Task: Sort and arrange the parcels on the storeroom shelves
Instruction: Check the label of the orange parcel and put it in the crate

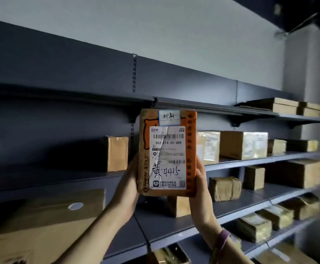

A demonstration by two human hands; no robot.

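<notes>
Head view: a person is holding one parcel [166, 153] upright in front of the shelves [250, 162], with its printed label [167, 157] facing out. It is resting on no shelf. Its top edge is overlapping the front edge of the top shelf [222, 109], beside a bracket.

Left hand [130, 180] is gripping the lower left side edge. Right hand [201, 187] is gripping the lower right side edge down to the bottom corner. On both, the fingers are passing behind the parcel, out of sight.

Handling, judged:
- The parcel is keeping its shape with support only low on the sides, so it is probably stiff and fairly light.
- The corners are looking rounded and the wrap wrinkled, so the skin is likely soft over firm contents.
- The tape is looking glossy, so it may be slippery, and a pinch on the flat faces could slide.
- The best hold seems to be the long side edges, low down, or a palm under the bottom edge.

Other boxes [243, 144] are standing along the shelves to the right, apart from it.
</notes>
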